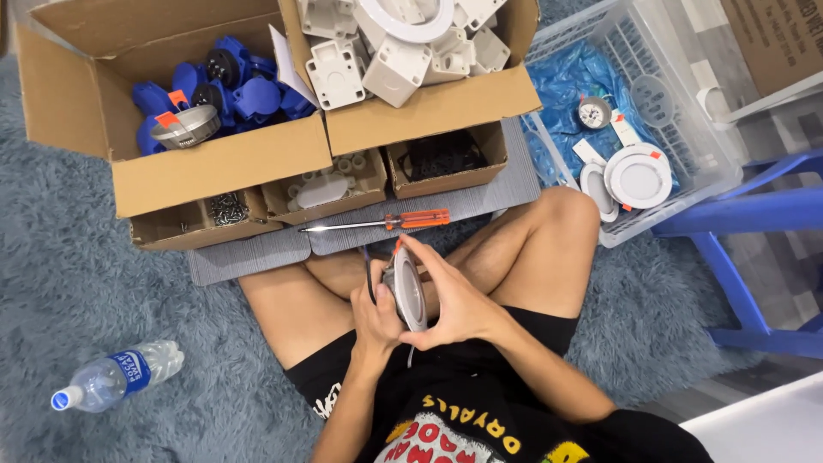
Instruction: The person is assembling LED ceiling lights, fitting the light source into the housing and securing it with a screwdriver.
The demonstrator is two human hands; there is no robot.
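1. Both hands hold a round white downlight fitting [405, 291] edge-on above the crossed legs; the left hand [377, 321] cups it from behind, and the right hand [454, 300] closes over its face, fingers curled round the rim.
2. An orange spring clip shows at the fitting's top edge; a dark lead hangs from the fitting, so this unit appears part-assembled.
3. The orange-handled screwdriver [386, 222] lies untouched on the grey mat [257, 253], just ahead of the hands.
4. Finished-looking fittings [636, 176] rest in the clear crate [686, 171] to the right: only a few.
5. Cardboard boxes of blue parts [231, 86] and white housings [394, 43] stay well stocked, suggesting most of the work remains.
6. A water bottle [116, 375] lies on the rug.
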